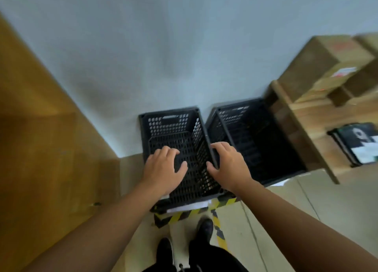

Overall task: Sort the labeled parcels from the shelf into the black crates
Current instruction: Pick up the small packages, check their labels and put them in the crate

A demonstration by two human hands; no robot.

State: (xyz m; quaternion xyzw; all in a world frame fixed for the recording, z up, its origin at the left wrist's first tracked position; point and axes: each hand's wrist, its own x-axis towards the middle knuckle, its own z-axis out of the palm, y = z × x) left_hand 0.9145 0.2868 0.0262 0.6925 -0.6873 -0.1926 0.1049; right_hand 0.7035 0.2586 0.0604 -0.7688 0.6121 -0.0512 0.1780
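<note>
Two black perforated crates stand side by side on the floor against a pale wall: the left crate [171,120] and the right crate [241,110], both looking empty. My left hand [163,169] is curled over the left crate's left wall. The fingers of my right hand [229,165] hook over that crate's right rim, in the gap between the two crates. To the right, a wooden shelf [302,116] carries a brown cardboard parcel [327,67] with a label on top. A black parcel [356,142] with a white label lies on a lower level.
A tall wooden panel [41,128] closes off the left side. Yellow-and-black hazard tape [180,216] runs across the floor in front of the crates, and a white sheet [188,207] lies at the left crate's front edge. My shoes [204,228] are just behind the tape.
</note>
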